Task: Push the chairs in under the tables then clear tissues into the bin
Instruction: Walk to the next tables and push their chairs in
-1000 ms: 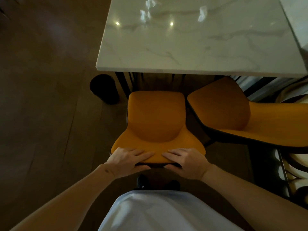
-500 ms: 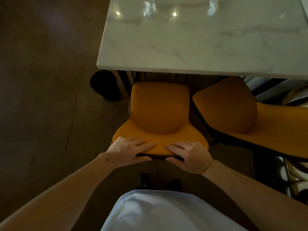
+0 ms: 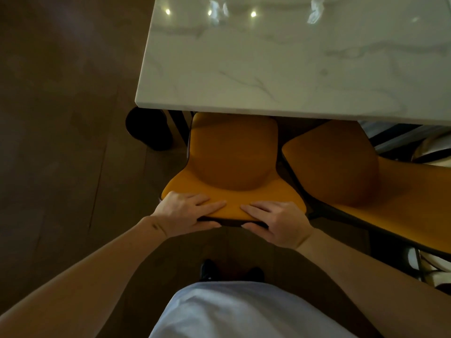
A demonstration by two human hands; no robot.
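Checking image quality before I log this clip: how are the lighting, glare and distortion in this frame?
Head view: dim overall, floor nearly black; bright glare spots on the table; wide-angle bending at the edges; chair and both hands, left hand, right hand, reasonably sharp.

A white marble table (image 3: 280, 76) with grey veins fills the upper right, its glossy top showing light reflections. A dark wooden floor (image 3: 61, 142) lies below it. On the floor stand two orange chairs (image 3: 231, 152), (image 3: 341, 167) and a black bin (image 3: 148, 130) by the table's corner.
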